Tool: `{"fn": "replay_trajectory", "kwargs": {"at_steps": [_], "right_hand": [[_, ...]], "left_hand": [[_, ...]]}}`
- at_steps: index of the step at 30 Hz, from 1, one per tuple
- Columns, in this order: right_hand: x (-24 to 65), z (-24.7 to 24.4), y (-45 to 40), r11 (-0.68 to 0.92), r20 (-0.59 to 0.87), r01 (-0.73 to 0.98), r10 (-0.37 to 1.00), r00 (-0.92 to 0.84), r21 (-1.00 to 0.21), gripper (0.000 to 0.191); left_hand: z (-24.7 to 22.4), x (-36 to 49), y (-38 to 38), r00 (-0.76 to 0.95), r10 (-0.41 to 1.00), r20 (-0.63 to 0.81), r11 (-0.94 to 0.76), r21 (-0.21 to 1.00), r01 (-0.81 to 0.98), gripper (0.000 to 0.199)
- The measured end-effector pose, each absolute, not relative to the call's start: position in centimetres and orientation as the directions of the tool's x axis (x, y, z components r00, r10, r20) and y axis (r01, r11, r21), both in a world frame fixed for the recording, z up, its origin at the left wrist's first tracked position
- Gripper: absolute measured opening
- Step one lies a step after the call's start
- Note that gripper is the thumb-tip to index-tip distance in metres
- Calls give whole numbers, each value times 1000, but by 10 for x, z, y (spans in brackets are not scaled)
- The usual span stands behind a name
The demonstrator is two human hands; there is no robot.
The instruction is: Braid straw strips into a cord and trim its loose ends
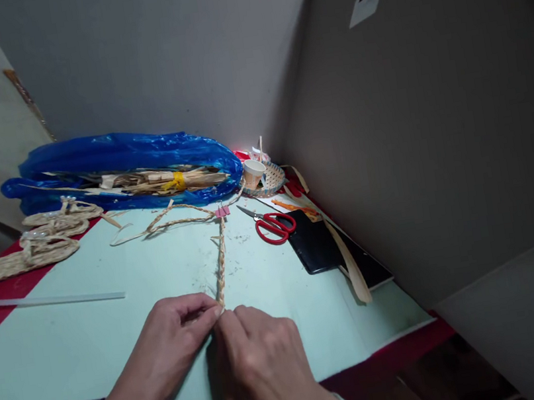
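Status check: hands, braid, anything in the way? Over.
Left hand pinching braid, right hand curled at near end. Braid runs to pink clip. Scissors lie right, apart from braid.

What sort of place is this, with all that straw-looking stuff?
Probably a craft table. The left hand and right hand hold a braided strip, red-handled scissors lie nearby, and a blue bag holds dry, straw-like pieces.

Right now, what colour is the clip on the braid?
The clip is pink, clearest in head view.
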State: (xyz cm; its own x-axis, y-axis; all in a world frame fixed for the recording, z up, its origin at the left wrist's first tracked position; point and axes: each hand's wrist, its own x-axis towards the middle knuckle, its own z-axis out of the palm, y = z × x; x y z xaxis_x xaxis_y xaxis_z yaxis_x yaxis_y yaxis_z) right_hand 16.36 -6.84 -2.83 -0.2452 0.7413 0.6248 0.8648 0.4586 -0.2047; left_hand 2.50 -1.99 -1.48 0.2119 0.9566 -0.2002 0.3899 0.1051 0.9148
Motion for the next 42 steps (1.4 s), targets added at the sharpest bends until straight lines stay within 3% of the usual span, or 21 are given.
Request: {"fn": "replay_trajectory", "kwargs": {"at_steps": [4,8,10,12,15,17,19,23,29,36,39,42], "right_hand": [[144,-39,-71,448,717,893,608,-341,44,31],[146,-42,-76,513,740,855,545,-394,77,32],[158,-34,-77,582,713,813,571,-407,-2,30],[175,-22,-73,626,615,749,683,-394,-216,27],[197,-5,-59,445,394,667,887,-240,-597,24],[203,-1,-45,300,135,507,932,-337,-808,26],[203,-3,-34,177,-5,339,881,-474,-924,30],[198,-10,-25,153,2,250,855,-519,-956,26],[194,-17,-29,123,42,234,946,-322,-964,34],[186,-20,-36,50,13,195,982,-186,-979,31],[183,-20,-39,48,22,162,987,-157,-986,31],[182,-23,-40,49,30,135,990,-141,-990,31]], "left_hand": [[-20,24,-19,226,941,-253,182,939,293,31],[-23,22,-21,248,932,-263,215,955,203,31],[-22,21,-22,261,931,-254,215,962,170,27],[-21,20,-23,272,930,-246,211,966,152,26],[-21,18,-23,298,929,-221,188,973,135,26],[-22,17,-23,327,921,-214,180,975,130,27],[-21,16,-22,350,913,-208,168,976,140,27],[-18,14,-23,336,926,-171,97,969,226,21],[-13,19,-28,270,955,-122,-6,902,431,30],[-14,10,-34,259,965,-50,-97,847,522,30],[-16,10,-45,206,973,107,-211,778,591,25],[-28,18,-59,283,880,381,-460,541,704,21]]}}
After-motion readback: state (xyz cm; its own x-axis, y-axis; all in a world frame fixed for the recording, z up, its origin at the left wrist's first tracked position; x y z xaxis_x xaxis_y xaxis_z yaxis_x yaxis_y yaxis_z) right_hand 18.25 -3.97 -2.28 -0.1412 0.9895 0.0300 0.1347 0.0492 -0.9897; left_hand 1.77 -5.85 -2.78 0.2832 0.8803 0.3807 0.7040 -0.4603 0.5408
